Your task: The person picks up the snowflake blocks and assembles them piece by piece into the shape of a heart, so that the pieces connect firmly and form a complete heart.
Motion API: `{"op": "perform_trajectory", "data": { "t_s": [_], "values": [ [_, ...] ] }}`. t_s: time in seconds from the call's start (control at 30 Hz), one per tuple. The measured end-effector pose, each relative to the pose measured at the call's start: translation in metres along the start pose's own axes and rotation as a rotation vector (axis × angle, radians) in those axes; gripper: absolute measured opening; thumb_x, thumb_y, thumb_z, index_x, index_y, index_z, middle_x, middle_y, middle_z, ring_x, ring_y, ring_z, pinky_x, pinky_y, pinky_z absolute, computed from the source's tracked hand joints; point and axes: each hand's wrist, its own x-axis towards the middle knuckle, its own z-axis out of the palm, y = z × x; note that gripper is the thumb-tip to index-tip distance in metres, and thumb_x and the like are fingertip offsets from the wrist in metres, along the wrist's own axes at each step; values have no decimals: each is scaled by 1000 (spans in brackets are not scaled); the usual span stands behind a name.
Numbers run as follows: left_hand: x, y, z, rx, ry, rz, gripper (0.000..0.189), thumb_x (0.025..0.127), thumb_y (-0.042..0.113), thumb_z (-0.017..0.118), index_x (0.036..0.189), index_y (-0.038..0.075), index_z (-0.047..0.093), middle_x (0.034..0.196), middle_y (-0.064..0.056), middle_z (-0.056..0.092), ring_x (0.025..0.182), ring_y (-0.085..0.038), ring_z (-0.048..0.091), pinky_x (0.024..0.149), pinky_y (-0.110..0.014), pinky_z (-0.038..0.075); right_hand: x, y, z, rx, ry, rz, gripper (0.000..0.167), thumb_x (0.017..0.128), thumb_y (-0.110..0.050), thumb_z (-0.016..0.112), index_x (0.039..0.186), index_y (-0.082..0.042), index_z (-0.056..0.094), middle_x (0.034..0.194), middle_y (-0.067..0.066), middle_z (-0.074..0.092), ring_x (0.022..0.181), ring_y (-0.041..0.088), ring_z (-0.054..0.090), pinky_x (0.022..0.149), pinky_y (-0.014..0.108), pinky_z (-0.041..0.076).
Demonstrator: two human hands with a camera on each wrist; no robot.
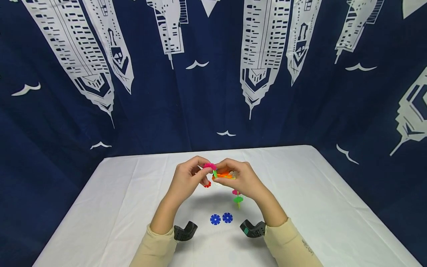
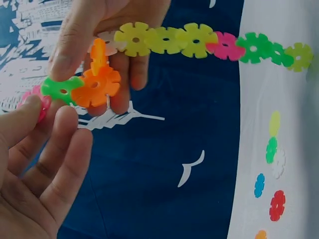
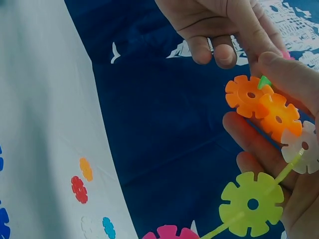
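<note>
L. hand (image 1: pixel 186 180) fingers pinch pink notched disc (image 2: pixel 44 110); R. hand (image 1: pixel 245 178) fingers pinch adj. green disc (image 2: pixel 54 88) of chain (image 2: pixel 196 33). 2 blue discs (image 1: pixel 225 216) on bench (image 1: pixel 133 207), well off far edge.

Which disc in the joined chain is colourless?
The clear snowflake disc, joined between an orange disc and a yellow disc; every other visible chained disc is coloured.

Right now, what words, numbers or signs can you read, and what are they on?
No readable words, numbers or signs.
Right sleeve: a small dark mark, too small to read.
Blue cloth: white building drawings, no readable text.
Flower pieces: none that I can see.
</note>
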Motion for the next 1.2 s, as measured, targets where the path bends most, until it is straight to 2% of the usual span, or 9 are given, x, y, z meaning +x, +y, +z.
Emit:
{"op": "perform_trajectory", "data": {
  "t_s": [0.13,0.23,0.4,0.57,0.77,1.0,1.2],
  "values": [
    [-1,-1,1,57,12,70,21,92,10,70,111,10,64,80,-9,70,54,-26,66,55,-26,56,0,-1,0,9,-1,31,29,83,-15,82,109,-18,72,99,-4,77,92,8,72,87,31,58],
    [-2,-3,2,74,28,135,18,91,7,70,109,8,65,82,-10,72,51,-22,63,52,-24,54,0,-3,-1,13,13,43,29,82,-15,82,109,-19,72,97,-5,76,90,8,71,86,29,58],
    [-1,-5,6,1,76,239,15,90,1,69,105,2,67,82,-15,73,48,-19,60,47,-22,50,0,-6,-2,26,42,40,28,81,-15,84,107,-18,75,94,-4,76,87,8,69,82,28,58],
    [0,-7,11,-102,128,305,16,88,-9,68,103,-3,67,77,-21,70,44,-17,56,42,-20,44,0,-9,-2,63,64,47,29,79,-15,85,107,-15,76,96,0,77,87,11,70,81,28,58],
    [0,-7,15,-164,169,347,17,86,-14,66,101,-6,66,75,-24,68,41,-18,51,39,-19,40,-2,-13,-2,70,98,42,30,78,-14,86,107,-10,78,97,5,78,87,15,72,77,26,59],
    [0,-10,19,-158,196,368,19,84,-14,68,101,-5,67,72,-23,67,40,-15,50,39,-18,41,-2,-15,-1,62,116,12,29,77,-12,86,105,-9,78,94,5,78,84,13,71,72,26,59],
    [2,-15,22,-146,190,382,19,84,-13,68,101,-5,67,75,-20,67,40,-16,50,39,-21,44,-2,-13,-2,38,116,19,29,78,-13,86,105,-11,78,97,3,78,86,13,72,75,26,60]
  ]
}}
